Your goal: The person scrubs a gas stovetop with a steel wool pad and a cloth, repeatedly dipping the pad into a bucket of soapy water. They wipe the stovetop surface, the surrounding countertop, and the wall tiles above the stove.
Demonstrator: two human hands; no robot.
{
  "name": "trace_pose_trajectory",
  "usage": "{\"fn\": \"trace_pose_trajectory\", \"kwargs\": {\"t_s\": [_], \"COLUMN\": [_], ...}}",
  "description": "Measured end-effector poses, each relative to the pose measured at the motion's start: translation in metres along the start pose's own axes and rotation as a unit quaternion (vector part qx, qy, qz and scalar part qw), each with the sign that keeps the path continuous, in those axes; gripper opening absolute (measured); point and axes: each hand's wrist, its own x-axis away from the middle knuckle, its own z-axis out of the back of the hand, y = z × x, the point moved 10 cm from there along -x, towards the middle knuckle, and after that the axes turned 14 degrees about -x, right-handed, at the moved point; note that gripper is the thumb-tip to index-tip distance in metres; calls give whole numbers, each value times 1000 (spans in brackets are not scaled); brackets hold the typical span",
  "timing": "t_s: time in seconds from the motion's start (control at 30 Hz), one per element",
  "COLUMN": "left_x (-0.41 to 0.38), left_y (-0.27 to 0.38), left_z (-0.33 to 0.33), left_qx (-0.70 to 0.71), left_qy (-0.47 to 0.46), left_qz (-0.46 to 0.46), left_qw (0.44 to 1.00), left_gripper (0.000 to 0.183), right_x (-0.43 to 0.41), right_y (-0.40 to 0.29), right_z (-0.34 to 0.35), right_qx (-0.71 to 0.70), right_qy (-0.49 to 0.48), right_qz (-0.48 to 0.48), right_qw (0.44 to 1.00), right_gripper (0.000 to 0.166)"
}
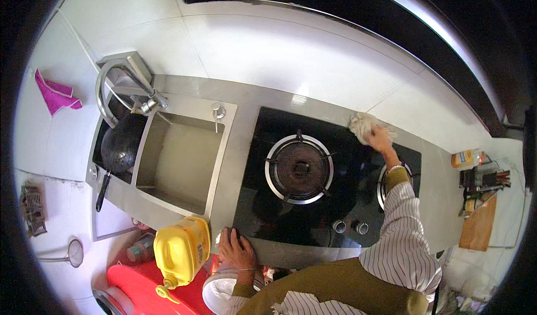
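My right hand (379, 138) presses a pale, crumpled cloth (361, 126) at the back edge of the black glass gas cooktop (348, 159), where it meets the grey counter. My left hand (237, 250) rests on the counter's front edge, left of the cooktop's near corner, over something small and whitish that is mostly hidden. The large burner (301, 168) lies between my hands, a little to the left of the right one. My right forearm partly covers the smaller burner (381, 187). Two control knobs (350, 227) sit near the cooktop's front.
A steel sink (180, 159) holds cloudy water; beside it lies a black pan (121, 145) under the curved faucet (100, 90). A yellow oil jug (178, 248) stands by the front edge, above a red surface (138, 285). A knife rack (482, 178) is at far right.
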Motion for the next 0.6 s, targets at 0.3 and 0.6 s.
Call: {"fn": "trace_pose_trajectory", "kwargs": {"t_s": [0.3, 0.6], "left_x": [-3, -7], "left_y": [-6, -8], "left_z": [0, -1], "left_qx": [22, 29], "left_qy": [-17, -13], "left_qz": [14, 28], "left_qw": [1000, 999], "left_gripper": [39, 32], "right_x": [-15, -93], "right_y": [-134, -364], "right_z": [-51, -95], "right_qx": [15, 41], "right_qy": [25, 18], "right_qz": [17, 93], "right_qw": [999, 995], "right_gripper": [64, 47]}}
